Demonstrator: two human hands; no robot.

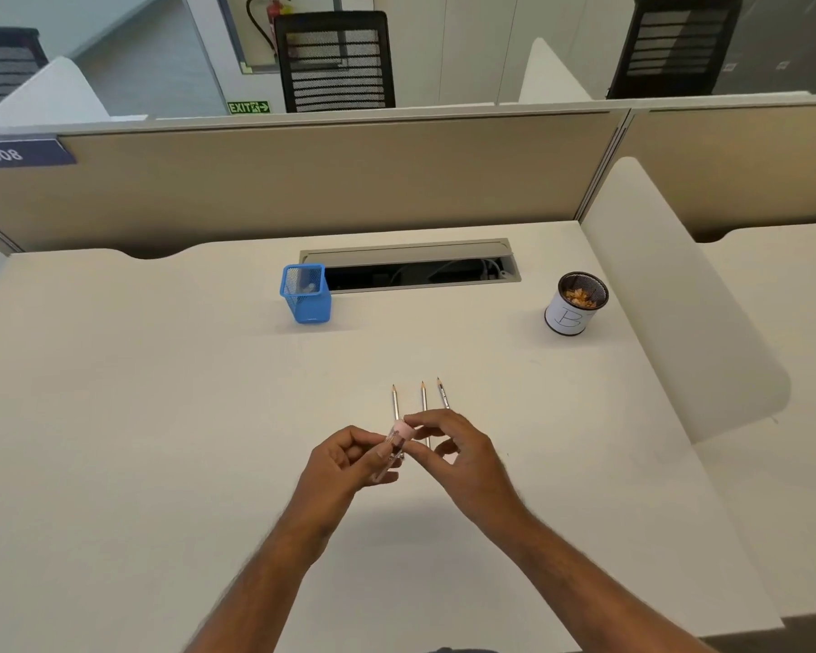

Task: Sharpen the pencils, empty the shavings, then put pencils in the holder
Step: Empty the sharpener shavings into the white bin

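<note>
Small, light and slick, the clear sharpener (pixel 393 452) is pinched by left hand (pixel 349 459) on its body and right hand (pixel 453 445) on its pink cap at 1 o'clock — best held by the body, not the loose cap.

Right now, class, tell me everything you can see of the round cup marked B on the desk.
The round cup stands upright on the pale desk, far right, beyond the three pencils. Its wall looks like dark mesh wrapped in white paper bearing a hand-drawn letter B, with a dark rim at top and base. Inside lies a heap of orange-tan pencil shavings. Nothing touches it but the desk; both hands are well short of it.
</note>
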